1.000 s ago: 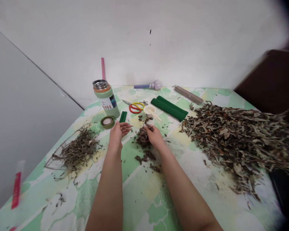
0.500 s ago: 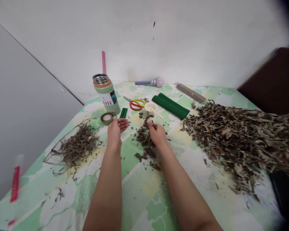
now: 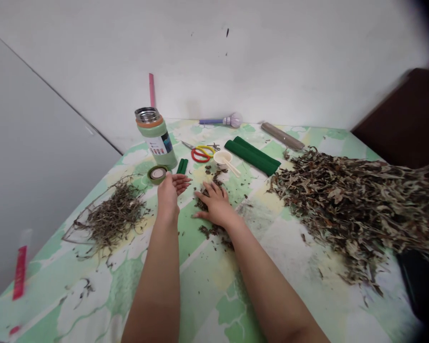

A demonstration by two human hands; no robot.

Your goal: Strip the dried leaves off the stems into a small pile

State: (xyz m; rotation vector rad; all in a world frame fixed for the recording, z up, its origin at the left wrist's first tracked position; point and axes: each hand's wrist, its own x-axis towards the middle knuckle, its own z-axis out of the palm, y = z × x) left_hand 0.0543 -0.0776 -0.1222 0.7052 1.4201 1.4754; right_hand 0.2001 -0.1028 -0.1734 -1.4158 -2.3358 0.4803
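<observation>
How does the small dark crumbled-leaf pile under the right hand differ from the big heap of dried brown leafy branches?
Size: the crumbled-leaf pile is tiny; the leafy heap fills the right side of the green tablecloth.
Texture: pile is fine dark crumbs; heap is whole pale leaves on stems.
Contact: the right hand lies flat on the pile; nothing touches the heap.
Both are dry plant matter on that cloth.

1. Twigs [image 3: 110,219] lie left on the tabletop [image 3: 207,286], leaves [image 3: 350,200] right.
2. Crumbs [image 3: 209,231] lie between them, under the right hand [image 3: 216,207].
3. Flask [image 3: 156,138], scissors [image 3: 202,153] and scoop [image 3: 223,159] sit behind the crumbs, tape [image 3: 158,174] just before the flask.
</observation>
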